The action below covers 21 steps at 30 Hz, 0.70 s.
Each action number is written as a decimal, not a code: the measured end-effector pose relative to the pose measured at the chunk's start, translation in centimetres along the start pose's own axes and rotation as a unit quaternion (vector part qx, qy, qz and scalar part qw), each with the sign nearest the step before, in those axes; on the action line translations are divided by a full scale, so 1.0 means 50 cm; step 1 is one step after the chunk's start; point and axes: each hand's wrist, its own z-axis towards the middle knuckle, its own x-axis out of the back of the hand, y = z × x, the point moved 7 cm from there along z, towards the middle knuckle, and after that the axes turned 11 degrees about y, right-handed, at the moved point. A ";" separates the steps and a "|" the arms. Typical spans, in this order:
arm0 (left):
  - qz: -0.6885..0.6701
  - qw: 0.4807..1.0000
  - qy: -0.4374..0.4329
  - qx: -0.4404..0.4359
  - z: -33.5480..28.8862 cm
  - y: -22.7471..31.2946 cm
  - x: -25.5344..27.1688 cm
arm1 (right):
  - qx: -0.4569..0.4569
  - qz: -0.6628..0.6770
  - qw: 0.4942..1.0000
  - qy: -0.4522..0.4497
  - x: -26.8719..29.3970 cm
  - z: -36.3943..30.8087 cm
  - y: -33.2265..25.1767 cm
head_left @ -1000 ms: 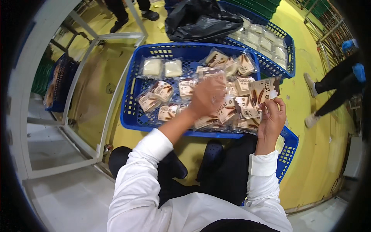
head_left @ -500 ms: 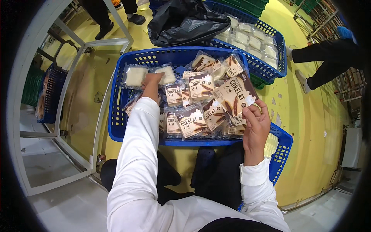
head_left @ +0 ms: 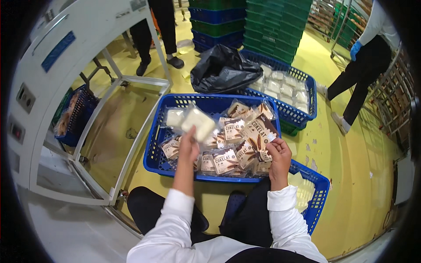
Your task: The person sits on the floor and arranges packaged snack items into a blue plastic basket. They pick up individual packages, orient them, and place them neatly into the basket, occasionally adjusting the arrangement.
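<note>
My left hand [head_left: 187,149] grips a clear-wrapped white sandwich bread [head_left: 199,123], lifted over the blue basket [head_left: 154,144] and blurred by motion. Between the thumb and fingers of my right hand [head_left: 280,158] is a strip of brown-and-cream printed labels [head_left: 258,130], held above the basket's right part. Beneath both hands lie several wrapped breads with the same kind of label [head_left: 226,161], in a loose heap. One plain wrapped bread [head_left: 174,117] rests at the basket's far left, label side not visible.
A black plastic bag [head_left: 226,72] lies beyond the basket, beside another blue basket [head_left: 312,98] of plain wrapped breads. Stacked green crates [head_left: 276,33] stand behind. At left is a white metal frame [head_left: 98,175]; another blue basket [head_left: 322,193] sits near my right arm. Other people stand farther off.
My left hand has picked up a plain wrapped bread from the basket's far left and brought it up and right. My right hand still holds the label strip. The view has tilted upward.
</note>
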 end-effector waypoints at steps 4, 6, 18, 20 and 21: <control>0.009 1.000 0.015 -0.003 -0.183 -0.021 -0.013 | 0.022 0.000 1.000 -0.009 0.009 -0.006 0.015; -0.004 1.000 0.007 0.015 -0.250 -0.026 -0.011 | 0.041 -0.003 0.999 -0.001 0.019 -0.013 0.010; -0.018 0.993 -0.020 0.113 -0.415 -0.019 -0.027 | 0.028 -0.051 0.987 -0.150 -0.058 -0.162 -0.089; -0.030 0.989 -0.038 0.137 -0.422 -0.031 -0.033 | 0.024 -0.103 0.978 -0.179 -0.074 -0.175 -0.085; -0.020 0.991 -0.041 0.126 -0.423 -0.031 -0.036 | 0.022 -0.132 0.973 -0.190 -0.077 -0.181 -0.083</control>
